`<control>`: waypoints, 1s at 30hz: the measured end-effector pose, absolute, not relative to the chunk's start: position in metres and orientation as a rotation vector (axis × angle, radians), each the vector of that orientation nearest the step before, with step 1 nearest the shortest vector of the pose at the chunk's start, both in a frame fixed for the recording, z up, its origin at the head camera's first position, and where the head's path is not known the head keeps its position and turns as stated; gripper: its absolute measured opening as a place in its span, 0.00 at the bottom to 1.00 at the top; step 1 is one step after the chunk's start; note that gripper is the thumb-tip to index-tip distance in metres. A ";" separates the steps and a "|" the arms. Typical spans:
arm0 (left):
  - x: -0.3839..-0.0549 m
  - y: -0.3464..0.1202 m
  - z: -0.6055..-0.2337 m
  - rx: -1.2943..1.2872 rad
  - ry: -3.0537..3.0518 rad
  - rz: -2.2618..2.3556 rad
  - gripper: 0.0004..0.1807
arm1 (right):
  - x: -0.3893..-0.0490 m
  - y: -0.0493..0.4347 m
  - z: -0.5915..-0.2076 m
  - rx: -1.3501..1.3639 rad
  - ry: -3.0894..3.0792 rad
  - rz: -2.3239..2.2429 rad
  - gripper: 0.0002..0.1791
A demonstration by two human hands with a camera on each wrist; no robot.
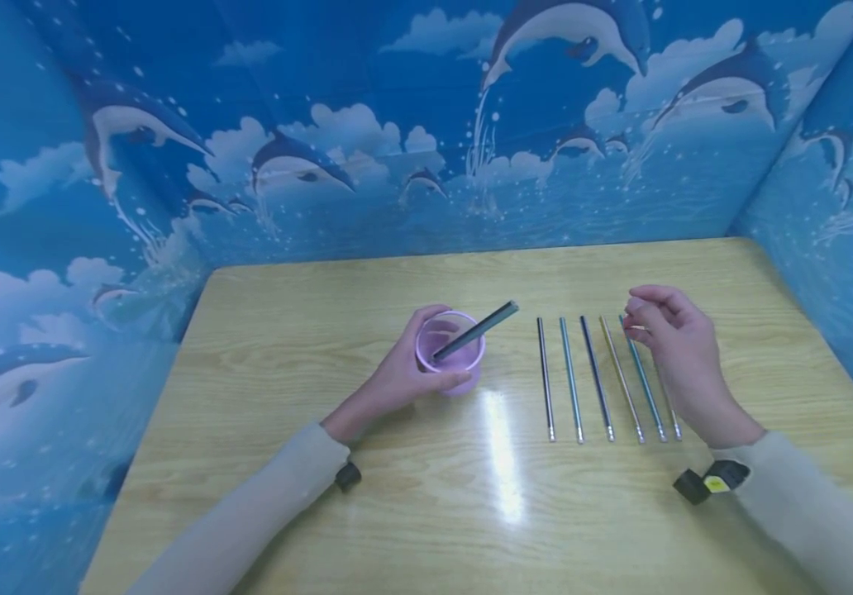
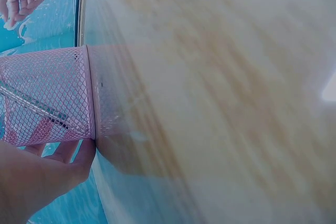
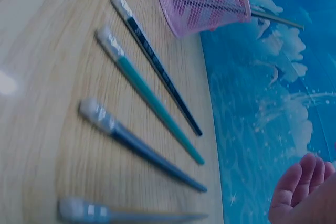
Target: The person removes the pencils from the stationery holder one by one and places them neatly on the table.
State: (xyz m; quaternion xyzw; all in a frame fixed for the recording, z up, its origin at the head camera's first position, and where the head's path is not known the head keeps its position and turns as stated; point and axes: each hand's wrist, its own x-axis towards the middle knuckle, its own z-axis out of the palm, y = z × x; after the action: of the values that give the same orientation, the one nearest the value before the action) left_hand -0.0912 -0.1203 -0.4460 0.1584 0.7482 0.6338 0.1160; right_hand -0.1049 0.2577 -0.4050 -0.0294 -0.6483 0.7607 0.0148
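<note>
In the head view my left hand (image 1: 412,364) grips a pink mesh pencil cup (image 1: 464,386), its fingers wrapped round the side. The cup stands on the table. A dark green pencil (image 1: 474,332) leans in it and pokes out past the rim; whether another lies along it, I cannot tell. My right hand (image 1: 683,355) hovers over the right end of a row of pencils, fingers loosely bent, with nothing visible in them. The row runs from a dark pencil (image 1: 545,380) through teal, dark blue and gold ones to a teal pencil (image 1: 645,388); one beyond it is partly hidden.
The pencils lie apart on the wooden table (image 1: 285,330), their silver-banded eraser ends toward me. A blue backdrop (image 1: 397,223) with dolphins rises behind and beside the table. Light glares off the tabletop between the cup and my body.
</note>
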 end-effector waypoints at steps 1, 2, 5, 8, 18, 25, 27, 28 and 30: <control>-0.091 -0.120 -0.446 0.467 2.192 1.857 0.53 | -0.105 0.252 -0.404 -0.080 -2.033 2.358 0.09; -0.091 -0.120 -0.446 0.469 2.193 1.859 0.53 | -0.104 0.247 -0.404 -0.068 -2.045 2.354 0.10; -0.091 -0.120 -0.447 0.472 2.193 1.858 0.53 | -0.104 0.232 -0.403 -0.031 -2.098 2.315 0.11; -0.091 -0.121 -0.448 0.474 2.191 1.856 0.53 | -0.103 0.218 -0.401 0.011 -2.144 2.277 0.14; -0.094 -0.121 -0.449 0.489 2.196 1.852 0.52 | -0.097 0.169 -0.399 0.214 -2.416 2.107 0.17; -0.094 -0.122 -0.448 0.500 2.198 1.854 0.53 | -0.097 0.145 -0.397 0.204 -2.516 2.024 0.20; -0.094 -0.122 -0.448 0.508 2.194 1.858 0.53 | -0.097 0.141 -0.397 0.194 -2.522 2.012 0.19; -0.095 -0.122 -0.448 0.512 2.192 1.861 0.53 | -0.097 0.140 -0.397 0.190 -2.522 2.009 0.19; -0.095 -0.122 -0.449 0.517 2.189 1.864 0.53 | -0.097 0.137 -0.397 0.187 -2.512 2.009 0.18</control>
State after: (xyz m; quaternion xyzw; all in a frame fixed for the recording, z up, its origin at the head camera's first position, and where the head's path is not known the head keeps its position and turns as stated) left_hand -0.0951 -0.1217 -0.4490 0.1759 0.7448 0.6343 0.1097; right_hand -0.0974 0.1371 -0.3974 0.0579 -0.7790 0.6231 -0.0402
